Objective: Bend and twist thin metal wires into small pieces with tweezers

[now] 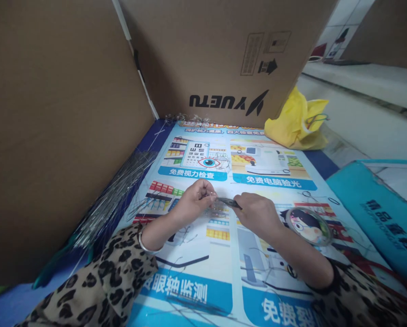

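Observation:
My left hand (196,199) is closed in a pinch on a small clear or wire piece (214,205), too small to name. My right hand (256,212) is closed round a dark slim tool (229,202) whose tip points left and meets that piece. Both hands hover over a printed poster (203,254) that covers the work surface. Leopard-print sleeves cover both forearms, and a silver bangle (145,243) sits on my left wrist.
A bundle of thin metal wires (116,197) lies along the left. Cardboard panels (53,113) wall the left and back, one marked YUETU (224,59). A yellow bag (297,122) sits back right, a small clear dish (309,225) by my right wrist, a teal board (380,218) at right.

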The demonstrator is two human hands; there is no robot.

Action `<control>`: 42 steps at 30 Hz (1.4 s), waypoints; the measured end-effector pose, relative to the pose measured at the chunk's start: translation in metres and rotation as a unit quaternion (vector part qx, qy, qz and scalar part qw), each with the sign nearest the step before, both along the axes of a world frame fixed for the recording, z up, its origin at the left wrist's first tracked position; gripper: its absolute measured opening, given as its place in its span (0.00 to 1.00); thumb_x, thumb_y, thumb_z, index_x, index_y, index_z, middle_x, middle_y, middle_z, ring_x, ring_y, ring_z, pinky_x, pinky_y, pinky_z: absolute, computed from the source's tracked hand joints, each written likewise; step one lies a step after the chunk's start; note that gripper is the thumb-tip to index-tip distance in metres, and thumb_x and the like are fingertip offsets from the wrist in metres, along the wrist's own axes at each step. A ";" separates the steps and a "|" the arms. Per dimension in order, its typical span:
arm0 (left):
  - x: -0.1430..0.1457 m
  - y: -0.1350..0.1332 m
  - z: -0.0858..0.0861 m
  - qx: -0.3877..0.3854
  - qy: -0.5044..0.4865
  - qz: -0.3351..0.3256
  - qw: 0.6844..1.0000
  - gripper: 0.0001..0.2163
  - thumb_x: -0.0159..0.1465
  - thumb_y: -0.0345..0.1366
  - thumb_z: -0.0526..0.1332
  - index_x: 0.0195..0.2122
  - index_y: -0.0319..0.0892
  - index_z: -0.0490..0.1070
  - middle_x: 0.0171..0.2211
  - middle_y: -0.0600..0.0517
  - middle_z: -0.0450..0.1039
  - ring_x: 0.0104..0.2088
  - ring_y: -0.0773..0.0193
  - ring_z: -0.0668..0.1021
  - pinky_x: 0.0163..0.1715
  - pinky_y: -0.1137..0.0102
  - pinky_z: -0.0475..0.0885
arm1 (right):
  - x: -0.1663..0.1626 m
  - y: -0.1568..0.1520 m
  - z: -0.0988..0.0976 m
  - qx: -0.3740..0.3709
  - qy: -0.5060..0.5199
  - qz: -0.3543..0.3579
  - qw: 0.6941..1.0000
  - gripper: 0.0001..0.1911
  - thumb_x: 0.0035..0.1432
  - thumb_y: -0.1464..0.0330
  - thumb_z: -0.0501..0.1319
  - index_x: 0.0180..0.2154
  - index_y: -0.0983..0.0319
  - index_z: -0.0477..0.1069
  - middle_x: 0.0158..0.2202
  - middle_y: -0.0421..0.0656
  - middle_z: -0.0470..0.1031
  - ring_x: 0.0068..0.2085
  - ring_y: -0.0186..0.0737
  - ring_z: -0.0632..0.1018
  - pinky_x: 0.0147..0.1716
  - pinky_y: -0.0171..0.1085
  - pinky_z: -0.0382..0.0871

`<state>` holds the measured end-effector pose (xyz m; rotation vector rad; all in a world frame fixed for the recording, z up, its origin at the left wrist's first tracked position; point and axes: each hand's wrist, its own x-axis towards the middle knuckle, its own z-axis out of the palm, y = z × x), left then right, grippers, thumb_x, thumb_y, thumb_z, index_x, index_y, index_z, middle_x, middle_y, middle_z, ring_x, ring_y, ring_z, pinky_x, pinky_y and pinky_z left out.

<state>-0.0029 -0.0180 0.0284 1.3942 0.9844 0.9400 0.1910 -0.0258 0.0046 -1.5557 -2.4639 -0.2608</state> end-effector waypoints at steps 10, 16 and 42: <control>0.000 -0.002 -0.008 0.011 -0.019 -0.012 1.000 0.07 0.56 0.33 0.58 0.31 0.40 0.59 0.30 0.55 0.66 0.26 0.73 0.69 0.29 0.74 0.65 | 0.005 0.005 0.000 -0.028 0.022 0.041 0.999 0.11 0.56 0.63 0.53 0.28 0.61 0.69 0.26 0.40 0.70 0.31 0.33 0.69 0.27 0.32 0.51; 0.001 -0.002 -0.002 0.010 -0.006 -0.034 0.999 0.07 0.56 0.34 0.58 0.31 0.40 0.60 0.28 0.55 0.64 0.25 0.73 0.69 0.28 0.74 0.65 | 0.011 0.009 0.006 0.047 -0.016 0.089 0.995 0.07 0.52 0.70 0.55 0.25 0.61 0.69 0.24 0.41 0.68 0.30 0.35 0.66 0.30 0.34 0.51; 0.011 -0.012 -0.013 0.089 0.066 0.141 0.984 0.05 0.57 0.33 0.56 0.32 0.42 0.59 0.29 0.54 0.67 0.28 0.70 0.71 0.30 0.74 0.65 | -0.009 -0.010 0.005 0.018 -0.027 -0.060 0.998 0.06 0.54 0.66 0.55 0.29 0.60 0.68 0.26 0.41 0.71 0.29 0.36 0.70 0.24 0.35 0.47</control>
